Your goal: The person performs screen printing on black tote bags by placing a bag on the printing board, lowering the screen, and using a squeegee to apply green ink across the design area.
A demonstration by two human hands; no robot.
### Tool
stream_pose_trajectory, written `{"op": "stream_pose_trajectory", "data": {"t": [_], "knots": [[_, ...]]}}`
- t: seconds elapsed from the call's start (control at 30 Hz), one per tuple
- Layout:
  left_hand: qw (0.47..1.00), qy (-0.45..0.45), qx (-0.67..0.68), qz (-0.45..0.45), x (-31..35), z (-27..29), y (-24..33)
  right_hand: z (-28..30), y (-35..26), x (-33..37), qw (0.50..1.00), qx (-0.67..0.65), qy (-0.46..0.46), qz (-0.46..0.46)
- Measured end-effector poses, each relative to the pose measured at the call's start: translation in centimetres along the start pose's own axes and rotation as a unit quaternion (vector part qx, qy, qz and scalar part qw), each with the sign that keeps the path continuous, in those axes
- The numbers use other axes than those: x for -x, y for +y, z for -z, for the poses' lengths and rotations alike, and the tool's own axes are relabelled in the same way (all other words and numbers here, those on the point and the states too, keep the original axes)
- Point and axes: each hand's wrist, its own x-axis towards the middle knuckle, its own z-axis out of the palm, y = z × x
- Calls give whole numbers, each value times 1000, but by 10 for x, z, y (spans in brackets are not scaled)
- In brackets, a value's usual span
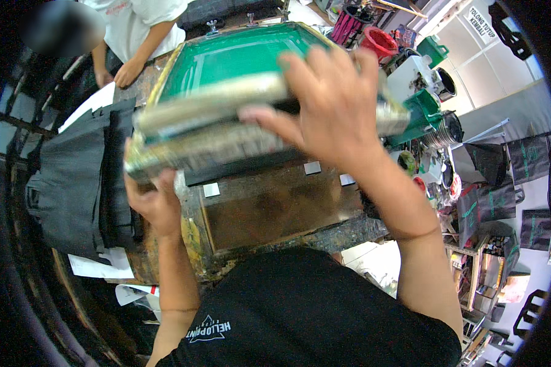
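Note:
A screen-printing frame (214, 154) with green mesh (232, 61) is tilted, its near edge raised above a brown board (275, 214). My left hand (156, 202) is closed around the frame's near left corner. Across the near part of the mesh lies a long pale squeegee (226, 100), smeared by motion. My right hand (337, 110) is closed over its right part, fingers on top and thumb along the near side. Beneath the frame, part of a flat black piece (251, 170) shows; the rest is hidden. Small white pads (211, 189) sit on the board.
Black fabric bags (73, 177) lie stacked at the left. A person in a white shirt (141, 27) stands at the far left, hands near white paper. Hinge clamps (212, 26) line the frame's far edge. A red bowl (379, 41), green containers (419, 113) and cans crowd the right.

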Motion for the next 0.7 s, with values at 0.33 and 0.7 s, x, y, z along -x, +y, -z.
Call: {"op": "stream_pose_trajectory", "data": {"t": [0.33, 0.7], "knots": [[965, -152, -210, 31, -1, -25, -7, 27, 39, -114, 993, -46, -113, -1], [765, -330, -543, 103, 93, -31, -46, 43, 46, -150, 981, -75, -173, -33]]}}
